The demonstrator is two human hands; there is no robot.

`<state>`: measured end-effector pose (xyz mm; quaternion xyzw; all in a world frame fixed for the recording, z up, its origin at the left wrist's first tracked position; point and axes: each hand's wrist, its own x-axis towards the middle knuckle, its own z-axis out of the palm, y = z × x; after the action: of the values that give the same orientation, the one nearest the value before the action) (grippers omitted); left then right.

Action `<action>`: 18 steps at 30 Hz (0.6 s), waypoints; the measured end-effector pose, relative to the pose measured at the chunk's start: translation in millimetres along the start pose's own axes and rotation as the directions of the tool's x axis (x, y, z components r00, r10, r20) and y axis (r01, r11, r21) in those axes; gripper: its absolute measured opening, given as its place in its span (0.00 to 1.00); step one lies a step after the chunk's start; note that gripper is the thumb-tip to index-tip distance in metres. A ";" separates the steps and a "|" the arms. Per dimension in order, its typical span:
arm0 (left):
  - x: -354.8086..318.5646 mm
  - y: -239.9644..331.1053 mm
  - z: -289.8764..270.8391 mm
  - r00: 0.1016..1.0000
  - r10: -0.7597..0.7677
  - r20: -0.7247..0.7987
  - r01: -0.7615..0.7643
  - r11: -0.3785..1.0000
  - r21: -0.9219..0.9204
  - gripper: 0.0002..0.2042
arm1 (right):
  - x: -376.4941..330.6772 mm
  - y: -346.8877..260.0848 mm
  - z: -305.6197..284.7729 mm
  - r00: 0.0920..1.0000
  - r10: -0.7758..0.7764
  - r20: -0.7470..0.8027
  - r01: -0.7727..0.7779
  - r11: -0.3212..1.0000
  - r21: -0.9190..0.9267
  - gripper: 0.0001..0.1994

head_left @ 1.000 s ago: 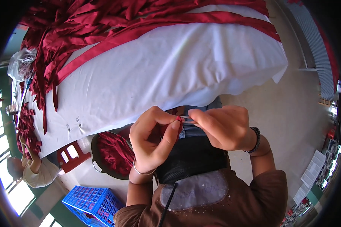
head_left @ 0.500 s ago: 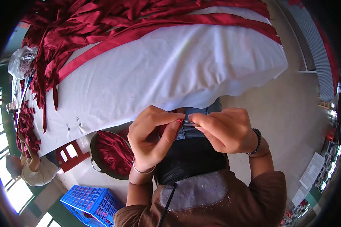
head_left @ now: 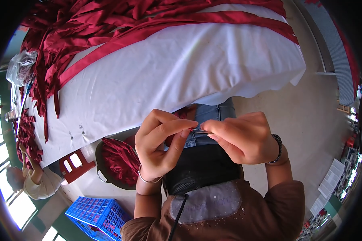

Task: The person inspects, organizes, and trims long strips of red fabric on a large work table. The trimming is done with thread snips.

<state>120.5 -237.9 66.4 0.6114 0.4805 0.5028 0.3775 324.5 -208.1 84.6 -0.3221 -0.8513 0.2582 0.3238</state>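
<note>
Left hand [head_left: 161, 140]: fingers pinched on red fabric [head_left: 171, 139]. Right hand [head_left: 247, 136]: fingers clamped on slim metal tool [head_left: 202, 131], at fabric's three o'clock. White-covered surface [head_left: 169, 72] at twelve; dark tub [head_left: 99, 154] at eight.

Left hand [head_left: 159, 142] pinches red fabric [head_left: 192, 130]; right hand [head_left: 245, 137] grips slim metal tool [head_left: 201, 131]; white-covered table [head_left: 169, 72] beyond.

Head-worn, wide fisheye, facing down, close above left hand [head_left: 159, 140] and right hand [head_left: 245, 138], reaching beyond their grip to white-covered table [head_left: 169, 72], nearward to brown shirt [head_left: 265, 213].
</note>
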 end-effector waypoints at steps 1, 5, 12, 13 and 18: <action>-0.1 -0.7 0.1 1.000 -0.001 0.000 0.001 1.000 0.000 0.09 | -0.8 0.8 0.2 1.000 -0.002 0.021 0.002 1.000 -0.026 0.13; 0.7 -1.5 -0.1 1.000 -0.003 -0.005 0.004 1.000 0.017 0.10 | -1.7 2.5 0.8 0.999 -0.004 0.053 0.008 0.997 -0.080 0.14; 1.8 3.0 -0.7 0.997 0.040 0.062 -0.055 0.966 0.254 0.11 | 2.3 -4.3 -8.3 0.983 0.008 0.184 0.040 0.966 -0.254 0.12; 2.2 4.4 0.0 0.996 0.059 0.065 -0.076 0.956 0.284 0.12 | 1.7 -5.8 -7.5 0.984 0.033 0.176 0.016 0.962 -0.273 0.12; 2.2 7.4 4.6 0.989 0.143 0.022 -0.140 0.909 0.393 0.12 | 3.7 -11.9 0.3 0.991 0.084 0.100 -0.059 0.970 -0.236 0.10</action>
<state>126.6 -237.6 73.0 0.7060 0.5276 0.4242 0.2076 317.5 -213.4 93.6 -0.3738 -0.8799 0.1853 0.2272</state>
